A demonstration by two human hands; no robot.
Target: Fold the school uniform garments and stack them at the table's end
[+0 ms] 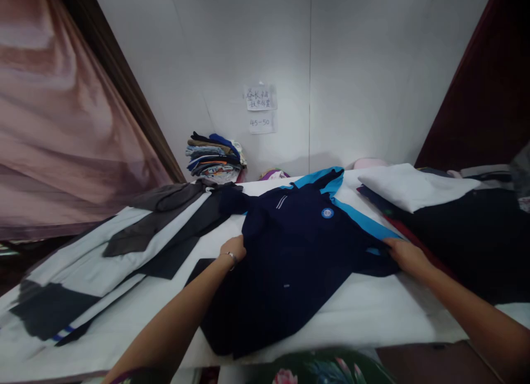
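Note:
A dark navy jacket (298,251) with bright blue trim and a round badge lies spread over the white-covered table. Its collar end points toward the wall and its hem toward me. My left hand (235,250) is closed on the jacket's left edge, below the left sleeve. Out on the right, my right hand (408,256) pinches the other sleeve where its blue stripe runs down. Both hands' fingertips are partly hidden by the cloth.
Grey and white garments (124,246) lie on the table's left side. At the back stands a stack of folded clothes (215,157). A white folded cloth (414,185) rests on dark garments (476,240) at right. Handwritten paper notes (260,110) are on the wall.

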